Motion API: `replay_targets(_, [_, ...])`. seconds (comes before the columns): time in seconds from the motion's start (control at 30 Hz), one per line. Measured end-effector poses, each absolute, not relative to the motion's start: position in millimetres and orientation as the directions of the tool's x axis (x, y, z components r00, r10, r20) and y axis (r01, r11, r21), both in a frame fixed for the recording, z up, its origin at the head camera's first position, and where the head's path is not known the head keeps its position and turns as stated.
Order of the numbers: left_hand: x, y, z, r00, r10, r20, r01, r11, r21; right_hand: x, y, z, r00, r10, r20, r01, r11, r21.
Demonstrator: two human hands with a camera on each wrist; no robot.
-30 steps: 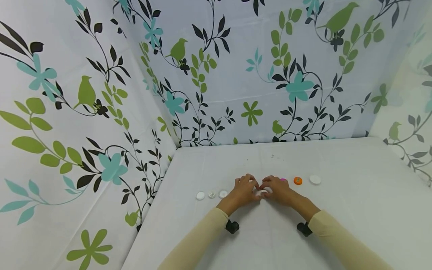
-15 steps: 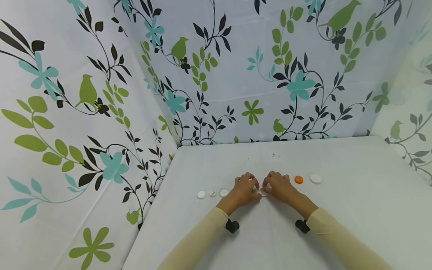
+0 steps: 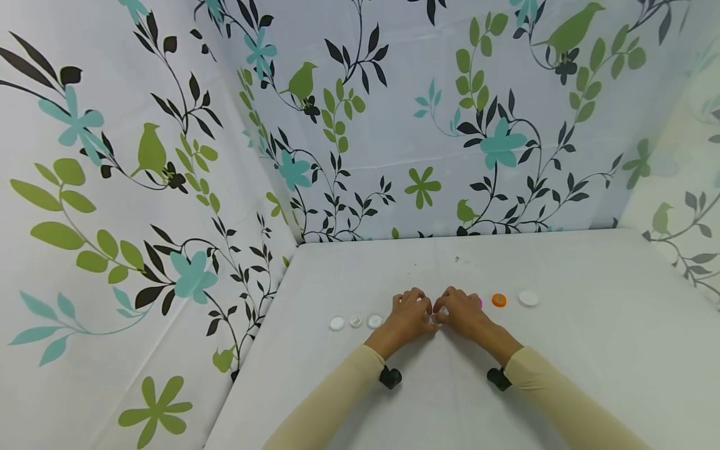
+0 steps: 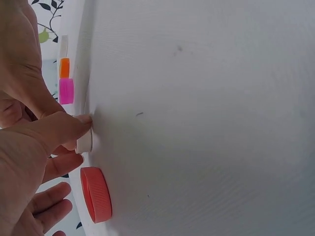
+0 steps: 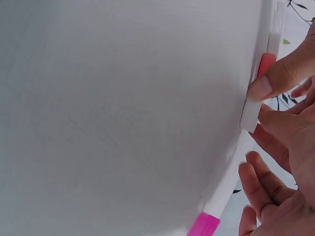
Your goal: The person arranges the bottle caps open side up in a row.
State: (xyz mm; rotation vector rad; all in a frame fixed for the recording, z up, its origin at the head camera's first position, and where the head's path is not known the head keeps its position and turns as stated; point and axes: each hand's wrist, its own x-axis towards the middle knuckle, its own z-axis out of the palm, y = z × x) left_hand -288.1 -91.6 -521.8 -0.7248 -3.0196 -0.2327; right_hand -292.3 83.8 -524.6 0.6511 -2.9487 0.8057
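A white bottle cap (image 3: 435, 320) is on the white-covered table between both hands. My left hand (image 3: 406, 315) pinches one side of it, its thumb across the edge of the cap (image 4: 84, 142) in the left wrist view. From the other side, my right hand (image 3: 464, 314) grips the cap (image 5: 251, 115) with thumb and finger. The fingertips of the two hands nearly meet. Beside the left hand stands a red bottle cap (image 4: 96, 195), hidden in the head view. Just past the right hand a pink cap (image 3: 480, 302) partly shows.
Farther right lie an orange cap (image 3: 499, 300) and a larger white cap (image 3: 528, 299). Left of the hands, three white caps lie in the row: one outermost (image 3: 337, 323), a smaller middle cap (image 3: 355, 321) and an inner cap (image 3: 374, 321). Patterned curtains surround the table.
The right hand lifts a little and hides the pink cap half a second ago, then comes back down, showing it again. The left hand stays almost still at the white cap.
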Motion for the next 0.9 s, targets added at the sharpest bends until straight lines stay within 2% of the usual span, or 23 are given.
replay_targets(0.37, [-283.7, -82.7, -517.5, -0.889, 0.457, 0.030, 0.456, 0.878, 0.145, -297.4, 127.4, -504.9, -0.913, -0.358, 0.195, -0.407, 0.828, -0.386])
replay_targets(0.63, [-289.5, -70.5, -515.1, -0.888, 0.459, 0.031, 0.457, 0.875, 0.162, -303.3, 165.5, -502.7, -0.936, -0.339, 0.095, -0.349, 0.861, -0.371])
replay_targets(0.9, [-313.3, -29.1, -508.2, -0.868, 0.497, -0.004, 0.493, 0.862, 0.118, -309.7, 171.1, -513.0, -0.941, -0.336, 0.039, -0.327, 0.875, -0.356])
